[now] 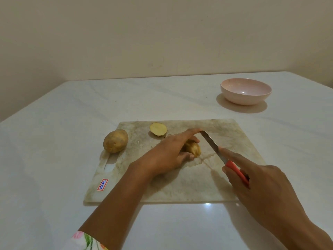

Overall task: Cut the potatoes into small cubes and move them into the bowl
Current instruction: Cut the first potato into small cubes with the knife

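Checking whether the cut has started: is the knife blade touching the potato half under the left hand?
Apart. The head view shows bare cutting board between the knife blade and the potato half the left hand holds.

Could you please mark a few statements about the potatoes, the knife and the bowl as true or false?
1. The bowl holds potato cubes. False: it is empty.
2. The right hand grips the knife. True.
3. The left hand holds a potato piece on the cutting board. True.
4. The whole potato lies beside the bowl. False: it sits at the board's left edge, far from the bowl.
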